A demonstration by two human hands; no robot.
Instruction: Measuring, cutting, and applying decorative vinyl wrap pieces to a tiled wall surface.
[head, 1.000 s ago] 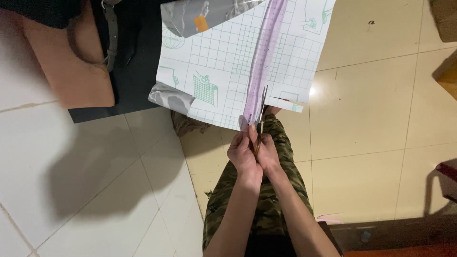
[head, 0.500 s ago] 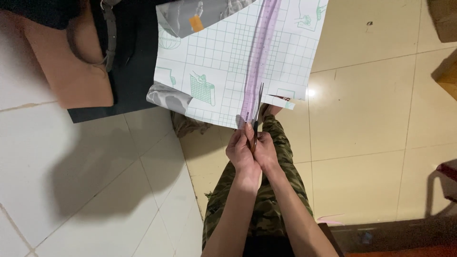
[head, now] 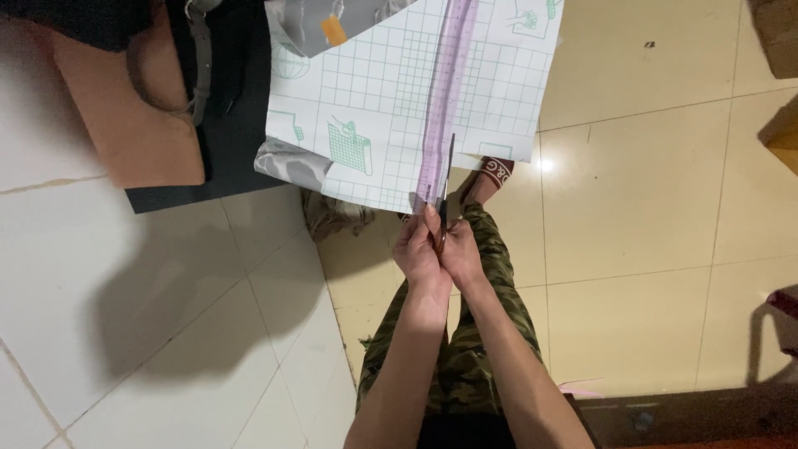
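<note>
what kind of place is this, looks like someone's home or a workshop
Probably a room in a home, not a fitted workshop. The floor is glossy beige tile, and the person sits over it cutting a gridded backing sheet with scissors. A dark mat lies beside white tiles.

In the middle of the frame the left hand [head: 418,249] and the right hand [head: 462,254] are pressed close together, both closed around the scissors [head: 445,195]. The dark blades point up into the lower edge of a white sheet with a green grid [head: 374,91], just beside a long purple ruler [head: 445,91] that lies on the sheet from the top of the frame down to its lower edge. Under the sheet, on the left, a grey patterned roll [head: 287,162] is visible. Below the hands are camouflage trousers [head: 490,333]. At the upper left lies a brown board [head: 133,125] on a black mat [head: 233,125], with a grey strap [head: 198,66]. The floor [head: 665,208] has beige tiles.
</note>
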